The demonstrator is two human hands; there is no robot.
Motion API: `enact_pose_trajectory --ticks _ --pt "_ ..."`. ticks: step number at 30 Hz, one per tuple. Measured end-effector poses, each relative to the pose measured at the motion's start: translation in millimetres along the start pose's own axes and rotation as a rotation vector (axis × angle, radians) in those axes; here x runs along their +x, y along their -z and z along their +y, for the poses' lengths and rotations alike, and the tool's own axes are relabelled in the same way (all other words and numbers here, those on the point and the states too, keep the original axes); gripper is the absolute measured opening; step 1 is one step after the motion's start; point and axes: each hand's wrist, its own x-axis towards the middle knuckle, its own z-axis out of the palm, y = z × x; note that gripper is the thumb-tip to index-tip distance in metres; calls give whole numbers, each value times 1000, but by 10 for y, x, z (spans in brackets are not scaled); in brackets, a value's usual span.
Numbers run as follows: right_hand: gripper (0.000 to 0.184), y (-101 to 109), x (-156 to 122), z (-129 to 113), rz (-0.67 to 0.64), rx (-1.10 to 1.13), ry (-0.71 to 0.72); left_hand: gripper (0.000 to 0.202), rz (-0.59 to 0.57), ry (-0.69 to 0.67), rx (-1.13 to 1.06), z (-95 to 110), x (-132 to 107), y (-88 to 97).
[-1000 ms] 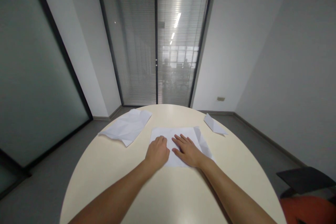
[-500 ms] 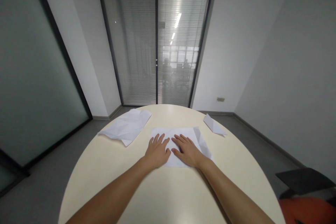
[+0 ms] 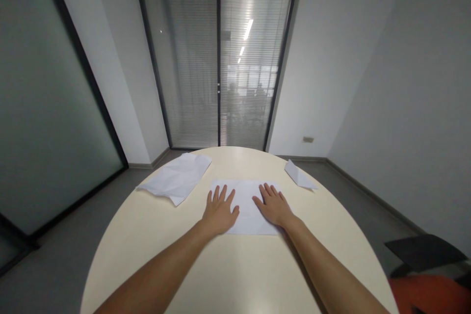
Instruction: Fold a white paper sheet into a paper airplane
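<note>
A white sheet of paper (image 3: 246, 206) lies flat on the round cream table (image 3: 235, 265) in front of me. My left hand (image 3: 219, 211) rests palm down on the sheet's left part, fingers spread. My right hand (image 3: 274, 204) presses flat on the sheet's right part, fingers stretched out. Neither hand holds anything. The hands are apart, with bare paper between them.
A crumpled white sheet (image 3: 176, 177) lies at the table's far left. A small folded paper (image 3: 299, 176) sits at the far right edge. Beyond the table stands a glass door with blinds (image 3: 219, 64). A dark and orange chair (image 3: 430, 270) is at the lower right.
My left hand went from curled to fingers spread flat. My right hand slid to the right over the sheet, and the raised flap at the sheet's right side now lies flat under it.
</note>
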Motion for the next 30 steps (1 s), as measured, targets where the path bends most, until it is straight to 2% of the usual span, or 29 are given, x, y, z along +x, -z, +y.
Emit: enact_pose_trajectory --ticks 2,4,5,7,10,11,13,16,19,26,30 --pt "75 21 17 46 51 -39 -86 64 12 -1 9 30 -26 14" --pt "70 54 -3 7 141 -85 -105 64 37 -17 20 90 -72 32" --pt "66 71 -27 -48 191 -101 -79 65 42 -36 23 130 -101 42" --pt "62 92 -94 -216 235 -60 80 65 49 -82 18 215 -159 61" --pt "62 67 -199 -492 115 123 315 65 40 -160 -6 298 -209 72" --pt "63 47 -221 -554 51 180 354 66 27 -182 -16 305 -210 66" --pt "65 7 -230 -598 -41 233 329 66 2 -177 -36 288 -190 38" --pt "67 -25 -170 -493 -70 166 319 63 -8 -117 -56 227 -135 -25" --pt "69 -30 -74 -318 -39 104 244 64 0 -104 -67 182 -91 -58" --pt "73 -59 100 24 35 -3 -7 64 -20 -85 -59 139 -49 -16" --pt "72 -74 171 177 84 -18 -95 64 -11 -86 -72 117 -37 -15"
